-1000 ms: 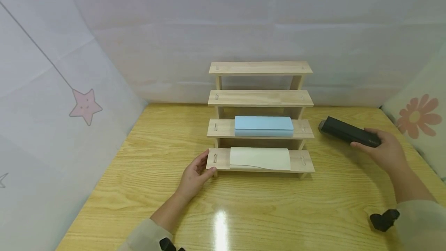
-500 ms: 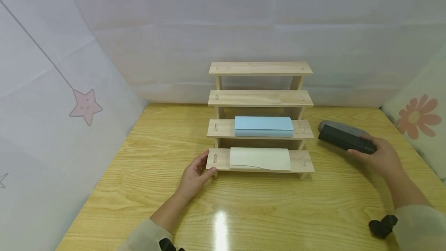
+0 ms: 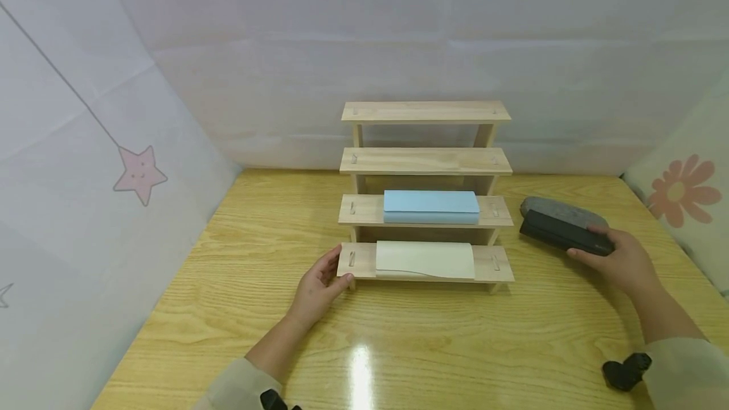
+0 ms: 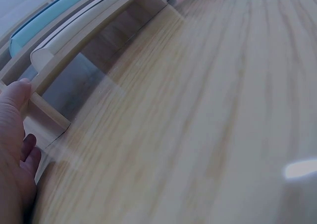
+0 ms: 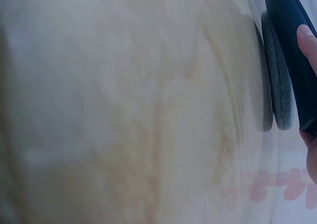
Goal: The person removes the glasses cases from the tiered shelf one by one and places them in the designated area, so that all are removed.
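My left hand (image 3: 319,288) grips the left end of the lowest step of a wooden stepped rack (image 3: 426,112), thumb at the front edge and fingers by its side. On that step lies a cream glasses case (image 3: 424,258), and a light blue glasses case (image 3: 431,205) rests one step higher. To the right of the rack, my right hand (image 3: 623,261) holds a black glasses case (image 3: 560,231) by its right end, thumb in front. Behind it a grey, rounded case (image 3: 564,209) lies on the table, partly covered by the black one. The right wrist view shows the black case (image 5: 292,50) above the table.
The wood-grain table (image 3: 256,220) carries the rack near its back edge. White cloth walls (image 3: 421,24) stand behind and at both sides, with a pink star and a flower printed on them. The two upper steps of the rack stand farther back.
My right hand has brought the black glasses case toward me and slightly left and down, uncovering more of the grey case. My left hand has stayed at the rack.
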Action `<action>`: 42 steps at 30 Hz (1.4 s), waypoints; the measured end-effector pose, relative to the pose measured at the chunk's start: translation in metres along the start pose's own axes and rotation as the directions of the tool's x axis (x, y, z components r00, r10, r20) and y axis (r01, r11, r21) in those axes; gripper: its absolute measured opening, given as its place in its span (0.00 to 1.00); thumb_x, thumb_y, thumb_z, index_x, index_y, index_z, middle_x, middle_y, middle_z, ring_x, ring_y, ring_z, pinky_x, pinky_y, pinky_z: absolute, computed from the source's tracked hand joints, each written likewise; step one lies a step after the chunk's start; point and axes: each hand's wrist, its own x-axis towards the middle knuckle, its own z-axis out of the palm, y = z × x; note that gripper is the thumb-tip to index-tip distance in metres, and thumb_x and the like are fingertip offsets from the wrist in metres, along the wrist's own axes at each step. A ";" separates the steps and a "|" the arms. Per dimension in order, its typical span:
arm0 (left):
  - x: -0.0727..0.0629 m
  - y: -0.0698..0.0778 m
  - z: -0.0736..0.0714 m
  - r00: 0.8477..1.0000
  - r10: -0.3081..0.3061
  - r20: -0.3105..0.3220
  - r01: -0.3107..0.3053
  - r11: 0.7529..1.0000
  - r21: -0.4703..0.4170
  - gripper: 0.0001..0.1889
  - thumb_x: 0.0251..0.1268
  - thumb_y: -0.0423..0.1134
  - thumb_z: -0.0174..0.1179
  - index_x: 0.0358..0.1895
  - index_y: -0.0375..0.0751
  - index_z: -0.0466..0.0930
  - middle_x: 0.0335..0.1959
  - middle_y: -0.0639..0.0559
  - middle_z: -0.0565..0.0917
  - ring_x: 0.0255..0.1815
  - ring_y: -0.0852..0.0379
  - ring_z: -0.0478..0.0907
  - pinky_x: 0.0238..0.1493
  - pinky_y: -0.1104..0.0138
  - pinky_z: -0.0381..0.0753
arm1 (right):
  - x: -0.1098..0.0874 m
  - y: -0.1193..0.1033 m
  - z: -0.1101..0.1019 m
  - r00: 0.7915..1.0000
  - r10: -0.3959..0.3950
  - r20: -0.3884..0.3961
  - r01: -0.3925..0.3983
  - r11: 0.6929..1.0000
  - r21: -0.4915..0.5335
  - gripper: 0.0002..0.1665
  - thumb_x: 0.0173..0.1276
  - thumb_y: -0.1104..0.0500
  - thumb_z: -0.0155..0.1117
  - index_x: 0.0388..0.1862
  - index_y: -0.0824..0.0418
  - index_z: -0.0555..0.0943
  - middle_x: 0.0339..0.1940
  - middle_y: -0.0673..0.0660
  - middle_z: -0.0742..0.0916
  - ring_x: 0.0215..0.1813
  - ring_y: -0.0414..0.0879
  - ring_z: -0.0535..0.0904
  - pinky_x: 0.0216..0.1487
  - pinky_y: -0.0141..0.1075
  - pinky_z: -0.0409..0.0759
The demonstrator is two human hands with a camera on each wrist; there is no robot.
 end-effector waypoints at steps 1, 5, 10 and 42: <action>0.000 0.000 0.000 1.000 0.001 0.001 -0.001 1.000 0.001 0.35 0.64 0.37 0.66 0.73 0.40 0.63 0.70 0.42 0.71 0.71 0.45 0.68 0.71 0.53 0.69 | 0.000 0.000 0.001 1.000 0.000 0.002 0.000 1.000 0.001 0.53 0.64 0.36 0.66 0.74 0.69 0.61 0.68 0.83 0.64 0.65 0.82 0.58 0.56 0.74 0.61; 0.000 -0.001 -0.001 1.000 0.007 0.005 -0.007 1.000 0.002 0.35 0.64 0.37 0.66 0.73 0.40 0.63 0.70 0.41 0.71 0.71 0.44 0.68 0.71 0.53 0.69 | -0.001 0.002 0.002 1.000 0.006 0.015 -0.006 1.000 0.009 0.54 0.64 0.36 0.66 0.74 0.69 0.60 0.69 0.83 0.62 0.66 0.83 0.56 0.58 0.75 0.60; 0.000 -0.002 -0.001 1.000 0.004 -0.002 -0.004 1.000 0.011 0.35 0.63 0.37 0.66 0.73 0.40 0.63 0.70 0.41 0.71 0.71 0.45 0.68 0.71 0.53 0.70 | -0.002 0.002 0.003 1.000 -0.006 0.025 0.006 1.000 -0.001 0.53 0.64 0.36 0.66 0.74 0.69 0.60 0.69 0.83 0.63 0.65 0.83 0.56 0.57 0.75 0.60; -0.001 0.000 0.001 1.000 0.007 -0.002 -0.007 1.000 -0.004 0.35 0.63 0.37 0.66 0.73 0.38 0.63 0.71 0.41 0.70 0.73 0.44 0.66 0.73 0.52 0.67 | 0.005 0.016 0.011 0.998 -0.001 0.057 0.003 0.999 -0.036 0.57 0.62 0.35 0.67 0.75 0.70 0.58 0.69 0.83 0.62 0.65 0.82 0.57 0.56 0.74 0.61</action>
